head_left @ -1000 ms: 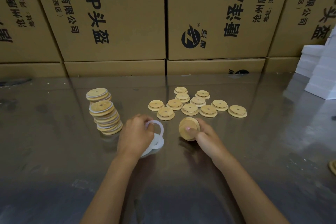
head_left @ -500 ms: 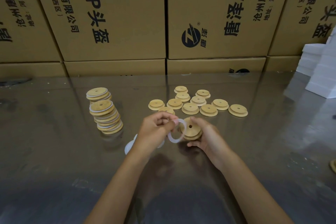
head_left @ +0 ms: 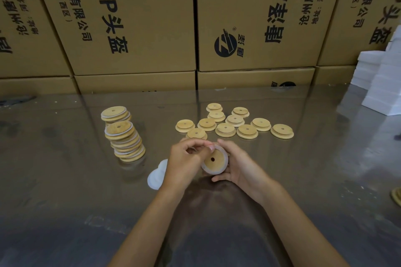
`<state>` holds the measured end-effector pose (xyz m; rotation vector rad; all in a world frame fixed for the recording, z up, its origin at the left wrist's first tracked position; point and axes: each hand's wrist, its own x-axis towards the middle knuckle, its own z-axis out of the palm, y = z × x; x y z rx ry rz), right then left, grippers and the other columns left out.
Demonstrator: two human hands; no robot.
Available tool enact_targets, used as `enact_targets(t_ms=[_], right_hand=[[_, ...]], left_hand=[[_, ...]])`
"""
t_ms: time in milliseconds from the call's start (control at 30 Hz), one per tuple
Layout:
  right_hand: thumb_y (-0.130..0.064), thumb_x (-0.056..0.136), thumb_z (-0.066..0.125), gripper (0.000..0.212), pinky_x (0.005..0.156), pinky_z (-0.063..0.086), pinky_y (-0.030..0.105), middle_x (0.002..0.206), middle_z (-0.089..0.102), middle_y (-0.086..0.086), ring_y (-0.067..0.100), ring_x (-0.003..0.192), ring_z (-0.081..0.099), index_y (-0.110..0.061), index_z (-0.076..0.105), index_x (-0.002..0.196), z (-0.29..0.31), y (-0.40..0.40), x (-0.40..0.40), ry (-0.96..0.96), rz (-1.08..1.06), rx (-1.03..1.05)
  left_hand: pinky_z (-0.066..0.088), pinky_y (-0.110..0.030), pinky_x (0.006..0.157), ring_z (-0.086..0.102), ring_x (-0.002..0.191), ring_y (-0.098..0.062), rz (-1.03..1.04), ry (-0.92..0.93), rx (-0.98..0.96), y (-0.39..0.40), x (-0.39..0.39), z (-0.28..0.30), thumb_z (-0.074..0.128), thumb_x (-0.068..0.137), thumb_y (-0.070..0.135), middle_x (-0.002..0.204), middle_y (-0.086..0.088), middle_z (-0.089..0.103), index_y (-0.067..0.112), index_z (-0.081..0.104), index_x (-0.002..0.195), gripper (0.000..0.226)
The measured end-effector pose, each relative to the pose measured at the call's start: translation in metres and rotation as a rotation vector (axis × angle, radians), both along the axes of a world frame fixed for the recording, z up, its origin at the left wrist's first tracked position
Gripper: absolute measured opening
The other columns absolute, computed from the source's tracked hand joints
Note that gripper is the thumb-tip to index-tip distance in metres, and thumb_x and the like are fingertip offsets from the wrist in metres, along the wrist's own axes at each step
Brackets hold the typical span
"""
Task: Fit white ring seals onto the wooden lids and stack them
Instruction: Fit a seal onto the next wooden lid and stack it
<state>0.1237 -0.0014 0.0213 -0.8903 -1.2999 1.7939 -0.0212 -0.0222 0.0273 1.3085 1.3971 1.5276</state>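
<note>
Gripping lid [head_left: 213, 159]: right hand [head_left: 240, 166] | left hand [head_left: 186, 161] pinching ring seal [head_left: 224, 154] at rim

Both bare forearms are reaching in from the bottom, angling toward each other. The left hand [head_left: 184, 159] is curling its fingers with the fingertips pinching together up top, and the right hand [head_left: 239, 163] is cupping inward, thumb underneath, fingers wrapping over.

Loose wooden lids [head_left: 225, 129] on table: 11. One lid in hands [head_left: 213, 160]. Sealed stacks [head_left: 127, 138]: 2, roughly 12 lids total, edges hard to separate. Spare white rings [head_left: 156, 176]: count unclear.
</note>
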Motion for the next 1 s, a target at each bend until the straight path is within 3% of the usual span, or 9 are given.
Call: enact_targets(t_ms=[233,367,500,633,833,1000], right_hand=[[-0.012,0.094,0.058,0.027,0.075,0.058,0.034,0.103,0.071,0.01,0.022,0.096,0.069,-0.022,0.073,0.114,-0.004,0.0,0.002,-0.012,0.001,0.061],[-0.013,0.092,0.062,0.025,0.072,0.059,0.031,0.1,0.073,0.008,0.023,0.095,0.071,-0.026,0.075,0.108,-0.004,0.0,0.001,-0.034,0.002,0.057],[-0.015,0.095,0.061,0.022,0.073,0.06,0.032,0.102,0.073,0.008,0.022,0.093,0.072,-0.021,0.074,0.113,-0.004,0.0,0.001,-0.002,-0.021,0.034],[-0.019,0.098,0.059,0.023,0.075,0.06,0.031,0.106,0.073,0.01,0.022,0.093,0.071,-0.017,0.071,0.118,-0.004,0.0,0.001,-0.002,-0.046,0.023],[-0.021,0.1,0.057,0.022,0.073,0.059,0.031,0.116,0.071,0.016,0.029,0.101,0.07,-0.016,0.07,0.117,-0.006,0.001,0.002,0.028,-0.075,0.038],[-0.022,0.101,0.054,0.024,0.074,0.058,0.032,0.12,0.069,0.018,0.035,0.111,0.067,-0.014,0.069,0.118,-0.009,0.003,0.003,0.055,-0.086,0.049]], left_hand=[[0.048,-0.01,0.065,0.068,0.085,-0.012,-0.002,-0.039,0.009,0.0,-0.001,0.0,0.077,0.079,0.011,0.087,0.003,0.074,0.024,0.078,0.075,0.014],[0.049,-0.009,0.067,0.068,0.085,-0.01,-0.008,-0.023,-0.011,0.001,-0.003,0.0,0.07,0.085,0.01,0.09,0.004,0.075,0.023,0.078,0.08,0.016],[0.045,-0.006,0.066,0.065,0.083,0.003,-0.057,0.024,-0.005,0.003,-0.006,0.0,0.062,0.089,0.004,0.098,0.006,0.071,0.028,0.077,0.082,0.029],[0.044,-0.005,0.067,0.063,0.087,0.005,-0.067,0.071,0.007,0.004,-0.007,-0.001,0.058,0.089,0.0,0.103,0.006,0.068,0.029,0.076,0.085,0.034],[0.044,-0.006,0.064,0.062,0.071,0.002,-0.064,0.084,-0.026,0.006,-0.012,-0.004,0.057,0.091,0.0,0.084,0.01,0.072,0.024,0.075,0.09,0.03],[0.044,-0.008,0.059,0.058,0.058,0.002,-0.083,0.027,-0.058,0.009,-0.016,-0.004,0.058,0.09,-0.006,0.075,0.003,0.066,0.019,0.071,0.098,0.028]])
